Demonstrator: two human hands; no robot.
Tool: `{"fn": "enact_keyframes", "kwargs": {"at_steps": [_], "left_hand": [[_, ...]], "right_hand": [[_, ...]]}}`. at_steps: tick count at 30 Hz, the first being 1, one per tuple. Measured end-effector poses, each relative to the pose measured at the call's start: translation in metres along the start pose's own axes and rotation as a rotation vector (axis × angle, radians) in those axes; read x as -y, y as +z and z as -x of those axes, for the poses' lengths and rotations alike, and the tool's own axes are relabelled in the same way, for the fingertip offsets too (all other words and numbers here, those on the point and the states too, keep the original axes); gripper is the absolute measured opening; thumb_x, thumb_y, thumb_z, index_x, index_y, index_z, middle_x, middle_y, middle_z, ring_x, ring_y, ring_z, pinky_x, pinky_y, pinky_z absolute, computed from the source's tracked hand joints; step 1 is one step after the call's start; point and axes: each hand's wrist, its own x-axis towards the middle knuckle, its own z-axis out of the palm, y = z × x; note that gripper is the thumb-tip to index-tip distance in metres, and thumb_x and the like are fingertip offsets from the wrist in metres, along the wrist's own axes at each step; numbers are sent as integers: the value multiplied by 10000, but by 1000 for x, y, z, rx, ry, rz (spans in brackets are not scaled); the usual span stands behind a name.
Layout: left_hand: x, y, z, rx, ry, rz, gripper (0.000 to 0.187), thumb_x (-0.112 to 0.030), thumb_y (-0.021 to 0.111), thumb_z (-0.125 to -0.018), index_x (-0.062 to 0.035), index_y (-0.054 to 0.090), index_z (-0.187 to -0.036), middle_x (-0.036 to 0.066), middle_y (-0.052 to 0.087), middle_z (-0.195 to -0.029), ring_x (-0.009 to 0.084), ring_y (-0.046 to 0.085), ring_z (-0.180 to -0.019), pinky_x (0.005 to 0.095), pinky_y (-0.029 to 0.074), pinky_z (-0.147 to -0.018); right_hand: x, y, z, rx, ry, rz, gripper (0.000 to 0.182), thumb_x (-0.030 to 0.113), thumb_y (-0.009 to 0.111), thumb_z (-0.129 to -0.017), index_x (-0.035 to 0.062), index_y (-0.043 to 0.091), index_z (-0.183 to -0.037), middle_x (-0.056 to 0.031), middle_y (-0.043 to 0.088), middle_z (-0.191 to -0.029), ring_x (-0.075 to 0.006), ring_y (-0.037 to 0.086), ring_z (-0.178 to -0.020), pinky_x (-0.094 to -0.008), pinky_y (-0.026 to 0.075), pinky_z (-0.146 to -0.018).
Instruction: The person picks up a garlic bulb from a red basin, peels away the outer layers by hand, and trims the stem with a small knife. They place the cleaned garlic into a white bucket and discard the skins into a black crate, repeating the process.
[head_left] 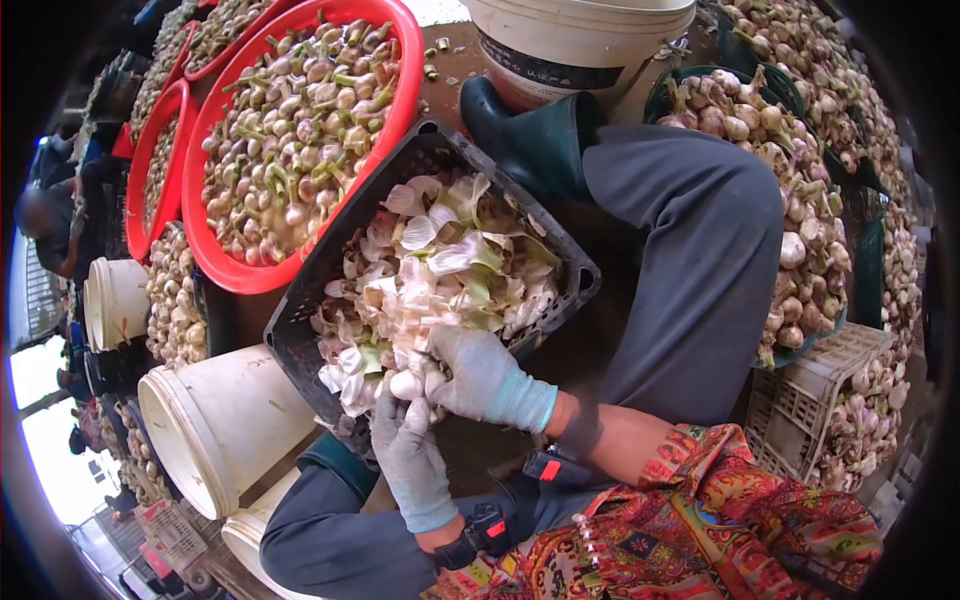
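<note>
Both my hands wear grey gloves with pale blue cuffs, and they meet over the near edge of a black plastic crate [430,135]. In the fingers of my left hand [410,460] is a whitish garlic bulb [406,386]. My right hand [485,375] has its fingers bent and pressed against the bulb's side, closed on it; its fingertips are partly hidden. Loose garlic skins [440,260], white, papery and some greenish, heap up in the crate just beyond my hands.
A red basin [413,60] of garlic bulbs stands beyond the crate. White buckets [230,420] lie or stand at left; another bucket [590,60] is at the top. Piled garlic [800,230] and a pale crate [815,400] are at right. My boot [535,135] is near the crate. A person [60,220] is at far left.
</note>
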Motion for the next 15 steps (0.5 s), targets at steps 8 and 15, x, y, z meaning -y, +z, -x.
{"fn": "enact_keyframes", "kwargs": {"at_steps": [8, 15], "left_hand": [[14, -19, -8, -56, -1, 221, 280, -46, 569, -869, 44, 514, -1128, 85, 569, -1064, 130, 552, -900, 258, 458, -796], [20, -23, -1, -109, 14, 37, 286, -68, 569, -865, 51, 523, -1121, 61, 566, -990, 116, 538, -888, 246, 438, -807]], "right_hand": [[1, -4, -2, 148, -134, -56, 202, 183, 648, -802, 56, 628, -956, -112, 603, -847, -280, 608, -745, -356, 490, -637], [14, 14, 4, 214, -172, 325, 234, 201, 688, -709, 46, 592, -855, -134, 544, -760, -325, 598, -735, -400, 490, -631]]}}
